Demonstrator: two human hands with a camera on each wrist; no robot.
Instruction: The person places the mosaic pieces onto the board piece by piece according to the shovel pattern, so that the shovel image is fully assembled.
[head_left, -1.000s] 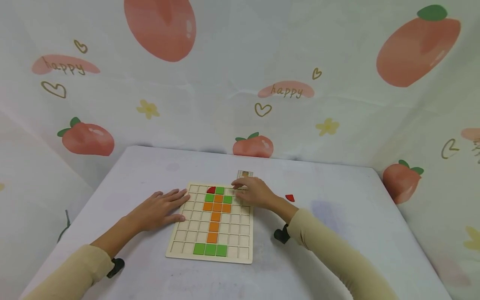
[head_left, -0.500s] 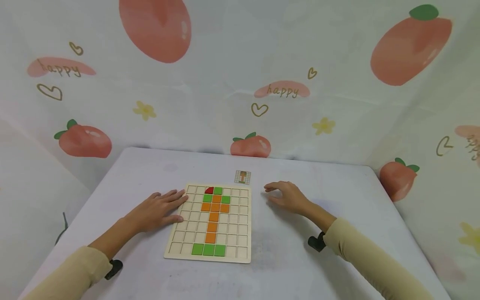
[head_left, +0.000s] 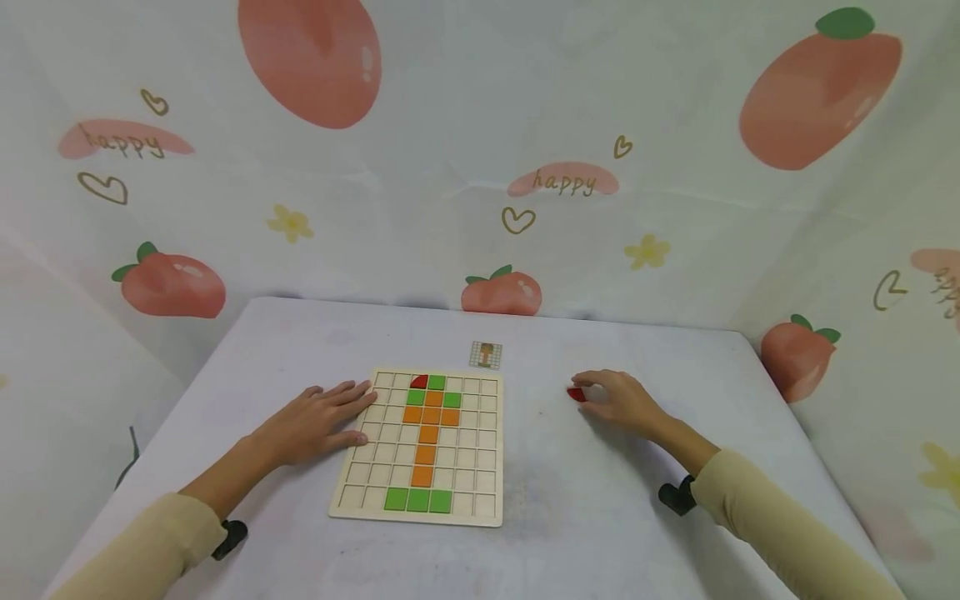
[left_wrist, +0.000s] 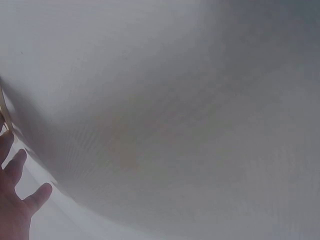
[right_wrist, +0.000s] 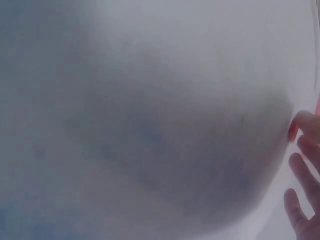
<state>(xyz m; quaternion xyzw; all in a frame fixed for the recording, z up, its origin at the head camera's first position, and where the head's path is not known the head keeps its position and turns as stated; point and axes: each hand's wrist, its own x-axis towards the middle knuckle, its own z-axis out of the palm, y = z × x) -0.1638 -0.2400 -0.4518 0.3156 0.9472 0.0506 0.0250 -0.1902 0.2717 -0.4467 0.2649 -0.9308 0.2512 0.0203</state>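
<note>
A pale wooden grid board (head_left: 480, 483) lies on the table, with orange and green square tiles and a red quarter-round tile (head_left: 419, 382) set in its cells. My left hand (head_left: 318, 423) rests with spread fingers on the board's left edge; in the left wrist view its fingers (left_wrist: 40, 197) show at the lower left. Well to the right of the board, my right hand (head_left: 618, 402) pinches a second red quarter-round tile (head_left: 576, 394) between thumb and fingers, down at the table. The right wrist view shows that red tile (right_wrist: 293, 130) at the fingertips, partly hidden.
A small printed card (head_left: 486, 355) with a grid picture lies just behind the board. The white-covered table (head_left: 570, 533) ends at a patterned curtain (head_left: 420, 167) at the back. Each wrist carries a dark camera mount.
My right hand has left the board's upper right area and moved right to the loose red tile, where its fingers have closed. The left hand has stayed in place.
</note>
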